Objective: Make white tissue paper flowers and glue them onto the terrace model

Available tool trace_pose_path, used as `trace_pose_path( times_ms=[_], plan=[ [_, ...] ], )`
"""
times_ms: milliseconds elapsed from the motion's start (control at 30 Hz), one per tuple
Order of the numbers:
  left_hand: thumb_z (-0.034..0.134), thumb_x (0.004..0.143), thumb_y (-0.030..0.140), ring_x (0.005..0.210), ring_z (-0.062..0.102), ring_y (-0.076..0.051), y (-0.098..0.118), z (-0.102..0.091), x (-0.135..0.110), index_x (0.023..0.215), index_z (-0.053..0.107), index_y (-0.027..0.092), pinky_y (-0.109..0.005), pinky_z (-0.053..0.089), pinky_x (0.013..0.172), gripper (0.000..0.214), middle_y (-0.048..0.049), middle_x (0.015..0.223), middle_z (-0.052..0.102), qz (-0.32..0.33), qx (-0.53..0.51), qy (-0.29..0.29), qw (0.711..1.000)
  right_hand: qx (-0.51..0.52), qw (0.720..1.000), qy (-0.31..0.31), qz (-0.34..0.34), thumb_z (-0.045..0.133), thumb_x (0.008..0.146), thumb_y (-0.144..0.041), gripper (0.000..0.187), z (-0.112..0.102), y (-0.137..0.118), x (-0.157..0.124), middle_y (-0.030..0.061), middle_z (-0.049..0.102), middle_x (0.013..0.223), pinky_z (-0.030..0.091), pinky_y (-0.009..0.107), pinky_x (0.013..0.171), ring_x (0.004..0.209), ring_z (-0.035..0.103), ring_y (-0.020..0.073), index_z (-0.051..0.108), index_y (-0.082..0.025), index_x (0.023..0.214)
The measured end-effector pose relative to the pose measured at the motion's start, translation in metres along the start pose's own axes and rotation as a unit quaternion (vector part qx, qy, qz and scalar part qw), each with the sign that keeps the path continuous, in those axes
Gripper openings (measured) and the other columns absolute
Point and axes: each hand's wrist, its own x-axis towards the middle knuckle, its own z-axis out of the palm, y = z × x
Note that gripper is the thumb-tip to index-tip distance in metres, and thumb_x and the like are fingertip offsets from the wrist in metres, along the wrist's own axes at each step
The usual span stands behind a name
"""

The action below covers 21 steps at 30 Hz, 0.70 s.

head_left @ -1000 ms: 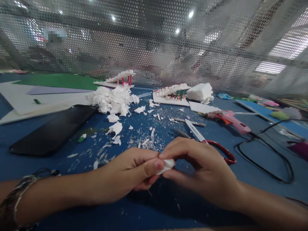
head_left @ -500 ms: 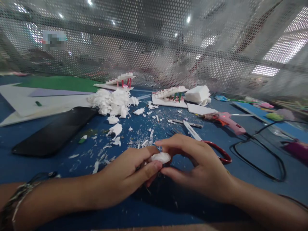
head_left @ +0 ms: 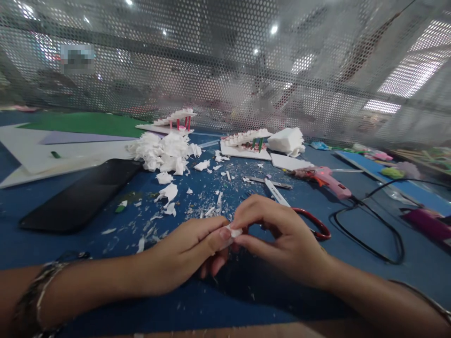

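Observation:
A small crumpled piece of white tissue paper (head_left: pixel 235 232) is pinched between my hands, low in the middle of the view. My left hand (head_left: pixel 192 251) grips it with the thumb on top, its other fingers curled beneath. From the right, my right hand (head_left: pixel 282 234) pinches the tissue's end between thumb and fingertips. Most of the piece is covered by the fingers. Past my hands lies a pile of torn white tissue (head_left: pixel 164 152), with loose scraps (head_left: pixel 168 191) in front of it. Red-handled scissors (head_left: pixel 319 225) lie just beyond my right hand.
A black phone (head_left: pixel 82 195) lies at left, near white and green sheets (head_left: pixel 84 123). Two small stepped white models (head_left: pixel 246 138) (head_left: pixel 178 119) stand at the back. At right are a pink glue gun (head_left: pixel 331 182) with its looping black cable (head_left: pixel 398 239), tweezers (head_left: pixel 269 182) and a tissue stack (head_left: pixel 287 141).
My right fingers have closed onto the white tissue, which shows smaller between the hands now. The view has shifted slightly to the right.

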Motion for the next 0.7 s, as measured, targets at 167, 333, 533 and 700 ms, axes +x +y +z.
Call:
trace_pose_path(
  times_ms=[167,333,533,700],
  plan=[
    [0.027,0.087,0.033,0.041,0.038,-0.008,0.001,-0.003,0.001,0.062,0.037,0.020,-0.019,0.032,0.046,0.030,0.0069,0.043,0.040,0.029,0.095,0.014,0.995,-0.234,0.964,-0.076,0.102,0.054,0.078,-0.035,0.019,-0.046,-0.009,0.004,-0.0003,0.060,0.079,0.044,0.024,0.062,0.069,0.056,0.0107,0.057,-0.019,0.088],
    [0.027,0.087,0.036,0.042,0.041,-0.009,0.003,-0.005,0.000,0.064,0.038,0.021,-0.020,0.032,0.048,0.030,0.0068,0.043,0.042,0.018,0.087,0.048,0.995,-0.511,0.815,-0.063,0.266,0.051,0.075,-0.043,0.027,-0.075,0.006,-0.029,0.0065,0.062,0.076,0.043,0.035,0.059,0.070,0.059,0.0230,0.057,-0.017,0.074],
    [0.027,0.084,0.041,0.040,0.036,-0.009,0.003,-0.006,0.006,0.064,0.039,0.021,-0.020,0.028,0.042,0.031,0.0064,0.044,0.040,-0.027,0.042,0.061,0.997,-0.450,0.827,-0.083,0.327,0.055,0.073,-0.039,0.020,-0.058,0.014,-0.069,0.0037,0.061,0.072,0.046,0.031,0.054,0.063,0.060,0.0189,0.055,-0.019,0.076],
    [0.027,0.083,0.042,0.041,0.036,-0.009,0.004,-0.007,0.009,0.064,0.039,0.021,-0.020,0.028,0.043,0.031,0.0063,0.045,0.040,-0.034,0.041,0.075,0.996,-0.458,0.839,-0.052,0.288,0.051,0.074,-0.046,0.032,-0.059,0.012,-0.054,0.0066,0.063,0.085,0.048,0.037,0.066,0.079,0.061,0.0239,0.057,-0.019,0.090]
  ],
)
